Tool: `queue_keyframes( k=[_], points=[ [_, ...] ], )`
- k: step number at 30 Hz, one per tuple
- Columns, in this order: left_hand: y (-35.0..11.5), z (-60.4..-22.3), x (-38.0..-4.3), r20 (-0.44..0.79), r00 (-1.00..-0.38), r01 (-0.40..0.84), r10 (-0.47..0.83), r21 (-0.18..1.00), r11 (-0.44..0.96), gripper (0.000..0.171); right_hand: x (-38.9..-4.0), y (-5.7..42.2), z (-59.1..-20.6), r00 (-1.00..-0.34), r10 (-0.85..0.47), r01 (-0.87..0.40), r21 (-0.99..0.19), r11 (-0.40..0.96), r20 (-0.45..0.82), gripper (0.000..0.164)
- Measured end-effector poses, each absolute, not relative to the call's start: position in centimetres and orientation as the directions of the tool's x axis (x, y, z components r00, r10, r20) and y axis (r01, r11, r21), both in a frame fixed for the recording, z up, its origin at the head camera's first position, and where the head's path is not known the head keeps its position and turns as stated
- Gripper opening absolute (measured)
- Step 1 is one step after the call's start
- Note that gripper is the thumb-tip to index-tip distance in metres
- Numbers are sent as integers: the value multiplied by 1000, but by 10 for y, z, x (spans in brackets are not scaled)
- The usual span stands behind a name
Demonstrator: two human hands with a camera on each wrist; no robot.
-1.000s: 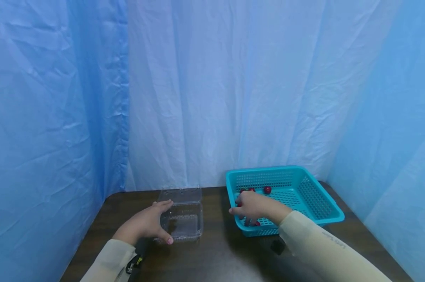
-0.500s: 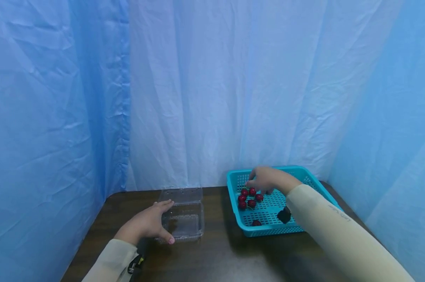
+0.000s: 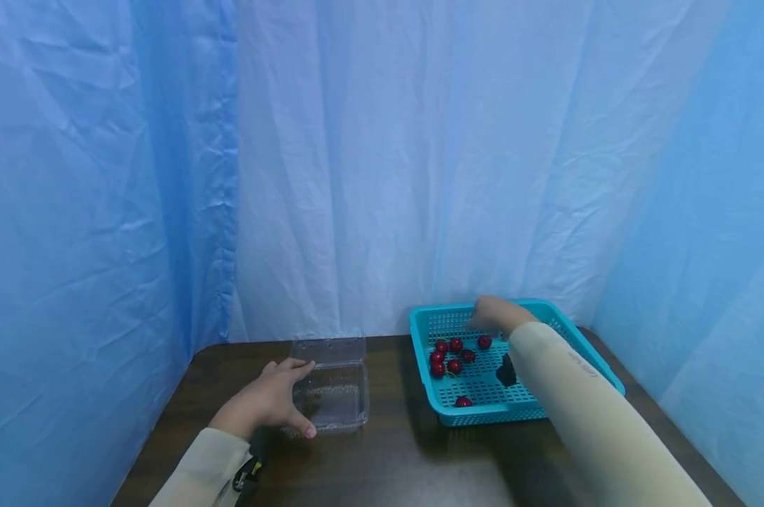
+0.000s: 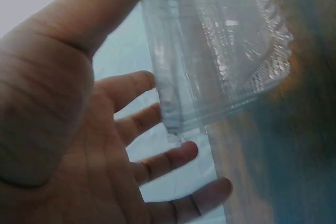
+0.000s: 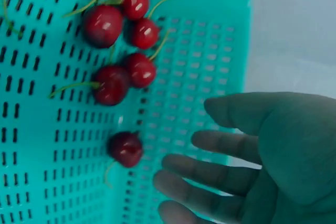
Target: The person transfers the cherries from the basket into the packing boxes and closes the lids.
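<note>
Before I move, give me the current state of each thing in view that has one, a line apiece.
Clear container: upright, open.
Lid: swung back behind the container.
Basket: upright, open-topped, holding cherries.
Cherries: loose, mostly grouped toward the basket's left; stems on several.
Left hand: thumb and fingers spread at the container's left side.
Right hand: over the basket, fingers apart, no cherry visible in it.
Curtain: hanging, creased.

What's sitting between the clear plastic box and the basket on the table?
Nothing but a bare strip of dark tabletop between the clear plastic box and the basket; the head view shows it.
</note>
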State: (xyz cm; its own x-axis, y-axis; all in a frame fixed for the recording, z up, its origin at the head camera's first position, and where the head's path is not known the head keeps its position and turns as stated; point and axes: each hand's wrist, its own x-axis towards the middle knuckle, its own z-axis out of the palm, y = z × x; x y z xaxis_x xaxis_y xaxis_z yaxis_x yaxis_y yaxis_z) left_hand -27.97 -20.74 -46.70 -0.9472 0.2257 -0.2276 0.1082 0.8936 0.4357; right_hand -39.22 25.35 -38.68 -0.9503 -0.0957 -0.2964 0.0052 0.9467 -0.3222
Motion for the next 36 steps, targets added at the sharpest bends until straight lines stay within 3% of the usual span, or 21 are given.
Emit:
queue_keyframes(
  k=[9,16,24,36],
  points=[
    [-203,-459,-275,-259,-941,85,217,441,894,138,-394,266,-409,-955,-70,34,-339,940,-290,18],
    [-202,-454,-279,-269,-937,92,222,424,901,133,-398,264,-417,-959,-31,79,-371,925,-281,21],
    [-203,-450,-281,-302,-921,104,248,422,901,128,-398,262,-427,-962,10,118,-384,916,-272,11],
    [-198,-451,-281,-252,-943,110,217,380,918,127,-383,254,-422,-965,13,117,-388,914,-261,3]
  ],
)
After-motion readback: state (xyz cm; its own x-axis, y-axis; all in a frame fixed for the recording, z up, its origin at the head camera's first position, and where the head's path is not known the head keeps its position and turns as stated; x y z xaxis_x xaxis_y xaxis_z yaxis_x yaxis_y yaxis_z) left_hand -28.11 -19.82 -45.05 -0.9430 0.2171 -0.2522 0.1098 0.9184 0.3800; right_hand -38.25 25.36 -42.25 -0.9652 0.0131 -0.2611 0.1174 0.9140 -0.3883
